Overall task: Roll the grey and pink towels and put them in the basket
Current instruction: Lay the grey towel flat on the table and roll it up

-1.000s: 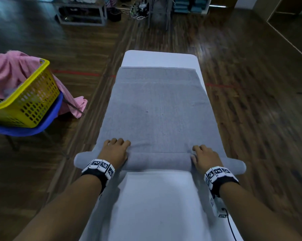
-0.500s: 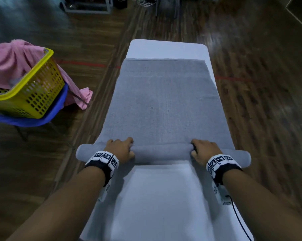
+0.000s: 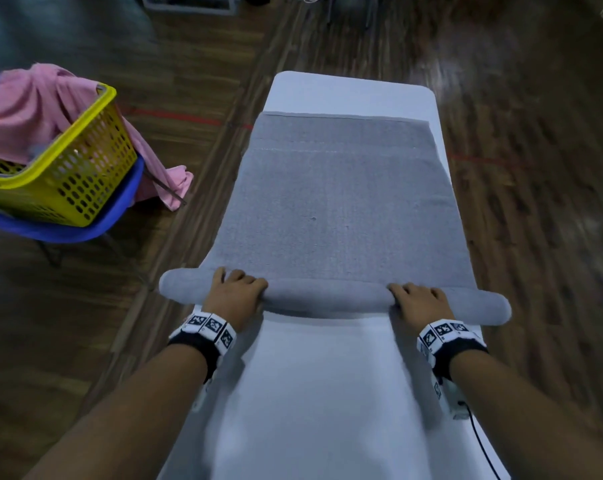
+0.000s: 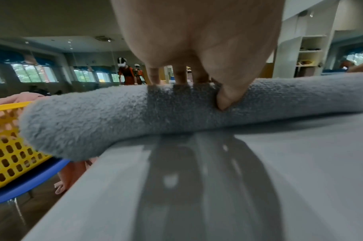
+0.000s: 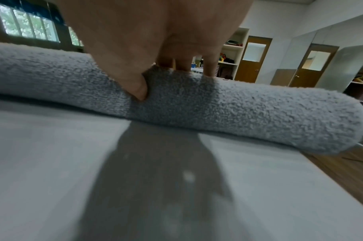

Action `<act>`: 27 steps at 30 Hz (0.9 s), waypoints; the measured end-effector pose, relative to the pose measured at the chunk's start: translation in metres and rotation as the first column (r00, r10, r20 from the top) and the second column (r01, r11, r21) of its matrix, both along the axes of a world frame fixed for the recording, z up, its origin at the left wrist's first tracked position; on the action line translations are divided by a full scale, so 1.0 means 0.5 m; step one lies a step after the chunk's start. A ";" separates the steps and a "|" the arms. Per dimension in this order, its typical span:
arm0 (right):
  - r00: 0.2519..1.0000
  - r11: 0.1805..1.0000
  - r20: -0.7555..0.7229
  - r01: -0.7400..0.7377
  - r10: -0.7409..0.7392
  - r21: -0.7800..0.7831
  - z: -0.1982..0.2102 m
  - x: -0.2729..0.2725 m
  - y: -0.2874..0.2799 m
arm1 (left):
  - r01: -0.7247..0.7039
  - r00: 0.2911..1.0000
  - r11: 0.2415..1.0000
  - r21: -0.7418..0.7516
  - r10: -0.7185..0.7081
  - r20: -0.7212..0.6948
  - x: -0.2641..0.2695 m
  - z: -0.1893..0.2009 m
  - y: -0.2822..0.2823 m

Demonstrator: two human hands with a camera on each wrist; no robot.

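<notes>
The grey towel lies spread along a white table, its near end wound into a thick roll whose ends overhang both table sides. My left hand grips the roll near its left end, fingers curled over the top and thumb dug into the near side. My right hand grips the roll near its right end the same way, thumb pressed in. The pink towel hangs over the yellow basket at the left.
The basket sits on a blue chair on the dark wooden floor left of the table. A cable runs from my right wrist over the table's near right edge. Other people stand far across the room.
Both hands have rolled the towel further away from me, so the roll is thicker and more bare table shows in front of it. My head has tilted down and closer.
</notes>
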State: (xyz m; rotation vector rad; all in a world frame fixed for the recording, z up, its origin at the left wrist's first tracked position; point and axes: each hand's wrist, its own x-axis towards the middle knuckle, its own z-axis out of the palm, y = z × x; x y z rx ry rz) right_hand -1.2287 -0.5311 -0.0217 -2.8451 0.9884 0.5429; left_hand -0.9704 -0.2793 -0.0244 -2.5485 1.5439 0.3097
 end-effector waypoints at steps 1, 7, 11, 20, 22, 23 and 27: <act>1.000 1.000 -0.007 -0.004 0.005 0.031 0.010 0.014 -0.015 | -0.018 0.999 1.000 0.009 0.018 -0.033 0.016 0.007 -0.017; 0.996 0.997 0.085 0.015 -0.009 -0.075 0.043 0.078 -0.062 | -0.138 0.990 0.983 -0.119 0.135 -0.028 0.074 0.043 -0.068; 0.983 0.989 0.173 -0.031 0.056 -0.145 0.001 0.059 -0.033 | -0.092 0.985 0.946 -0.312 0.132 0.111 0.046 0.005 -0.015; 0.999 1.000 0.035 -0.015 0.015 -0.022 -0.017 0.100 -0.078 | -0.104 0.994 0.992 -0.078 0.106 0.021 0.092 -0.033 -0.011; 1.000 1.000 0.000 0.027 -0.027 0.012 0.004 0.132 -0.095 | -0.131 0.991 0.991 -0.041 0.131 0.007 0.119 -0.018 -0.042; 0.998 0.997 -0.020 0.056 -0.055 0.047 0.016 0.145 -0.102 | -0.143 0.990 0.989 -0.029 0.143 -0.019 0.132 -0.008 -0.057; 0.995 0.998 0.081 0.065 -0.066 0.016 0.036 0.146 -0.123 | -0.205 0.969 0.979 -0.015 0.201 -0.142 0.163 0.022 -0.079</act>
